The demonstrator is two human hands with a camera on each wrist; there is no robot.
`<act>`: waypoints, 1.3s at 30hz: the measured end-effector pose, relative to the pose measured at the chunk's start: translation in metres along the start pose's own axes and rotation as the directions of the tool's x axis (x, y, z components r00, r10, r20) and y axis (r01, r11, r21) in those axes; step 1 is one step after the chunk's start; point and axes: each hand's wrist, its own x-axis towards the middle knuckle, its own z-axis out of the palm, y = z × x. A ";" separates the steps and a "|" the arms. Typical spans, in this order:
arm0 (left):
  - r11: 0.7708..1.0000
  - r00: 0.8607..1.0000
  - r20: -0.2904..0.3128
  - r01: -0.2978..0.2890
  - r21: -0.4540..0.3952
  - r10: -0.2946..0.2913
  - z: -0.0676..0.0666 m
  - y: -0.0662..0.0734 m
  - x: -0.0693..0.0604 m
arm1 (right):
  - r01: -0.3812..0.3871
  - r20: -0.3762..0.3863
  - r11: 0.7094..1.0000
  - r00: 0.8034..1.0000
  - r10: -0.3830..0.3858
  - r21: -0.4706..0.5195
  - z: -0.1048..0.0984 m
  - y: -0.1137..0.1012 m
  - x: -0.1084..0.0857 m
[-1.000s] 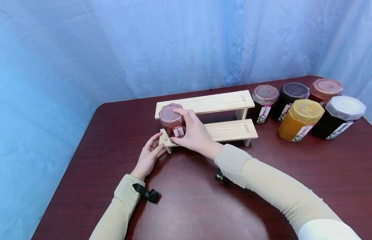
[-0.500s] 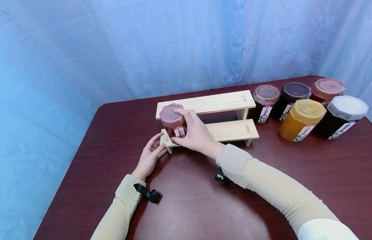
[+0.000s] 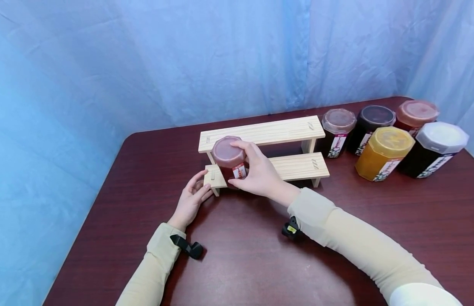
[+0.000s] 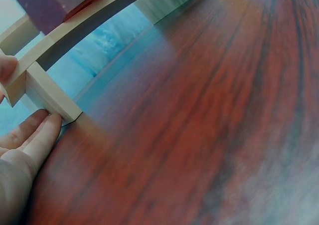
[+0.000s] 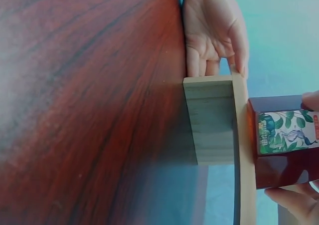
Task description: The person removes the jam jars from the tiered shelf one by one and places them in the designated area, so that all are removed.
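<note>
My right hand [image 3: 260, 172] grips an eight-sided jar [image 3: 228, 156] with a pinkish lid, dark red contents and a white-and-red label. Thumb and fingers are on opposite sides of it. In the right wrist view the jar's base [image 5: 253, 145] meets the lower board of the two-step wooden shelf [image 3: 298, 166], near its left end. At that end my left hand [image 3: 189, 199] touches the board's corner and the leg beneath, its fingers fairly straight. The left wrist view shows its fingertips [image 4: 52, 122] against the shelf leg [image 4: 52, 95].
Right of the shelf stand several lidded jars: a dark one [image 3: 337, 136], another dark one [image 3: 371, 123], a red one [image 3: 416, 112], a yellow one [image 3: 382, 155] and a white-lidded one [image 3: 432, 148]. The upper board [image 3: 263, 131] rises behind the lower. A blue curtain [image 3: 221, 55] hangs behind the table [image 3: 260, 250].
My right hand has slid the jar a little to the right and nearer to me along the lower board, uncovering more of the shelf's left end. My left hand stays at the shelf end.
</note>
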 end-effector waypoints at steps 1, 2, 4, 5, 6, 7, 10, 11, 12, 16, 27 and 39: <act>1.000 1.000 0.000 0.001 0.001 -0.001 0.000 0.000 0.000 | -0.004 0.002 1.000 1.000 0.004 0.010 -0.002 0.000 -0.001; 1.000 1.000 -0.001 0.001 0.000 -0.001 0.000 0.000 0.000 | -0.008 0.004 1.000 1.000 0.008 0.016 -0.004 0.000 -0.002; 1.000 1.000 -0.001 0.001 -0.003 -0.001 0.001 0.001 0.000 | -0.017 0.003 1.000 1.000 0.017 0.019 -0.009 -0.001 -0.004; 1.000 1.000 -0.001 -0.001 -0.005 0.001 0.001 0.001 0.000 | -0.023 0.001 1.000 1.000 0.023 0.015 -0.012 -0.002 -0.005; 1.000 1.000 0.001 -0.002 -0.005 0.002 0.001 0.001 0.000 | -0.030 0.001 0.999 1.000 0.030 0.017 -0.015 -0.002 -0.006; 1.000 1.000 0.002 -0.002 -0.005 0.003 0.001 0.002 0.000 | -0.036 0.000 0.999 0.999 0.036 0.012 -0.018 -0.002 -0.007; 1.000 1.000 0.003 -0.003 -0.002 0.003 0.002 0.002 0.000 | -0.060 -0.001 0.998 0.998 0.060 0.008 -0.028 -0.001 -0.012; 1.000 1.000 0.002 -0.001 -0.001 0.001 0.002 0.002 0.000 | -0.067 -0.002 0.998 0.998 0.067 0.008 -0.031 0.000 -0.014; 1.000 1.000 0.003 0.000 0.001 0.000 0.002 0.003 0.000 | -0.074 -0.001 0.997 0.997 0.074 0.007 -0.035 0.001 -0.015; 1.000 1.000 0.003 -0.003 0.008 0.003 0.002 0.002 0.000 | -0.086 -0.011 0.996 0.996 0.086 0.004 -0.048 0.006 -0.022; 1.000 1.000 -0.003 0.019 0.006 -0.019 0.002 0.002 0.002 | -0.193 -0.036 0.981 0.980 0.194 0.036 -0.092 0.017 -0.046; 1.000 1.000 -0.010 0.026 0.010 -0.026 0.001 0.003 -0.001 | -0.207 -0.121 0.963 0.975 0.188 -0.171 -0.134 0.026 -0.070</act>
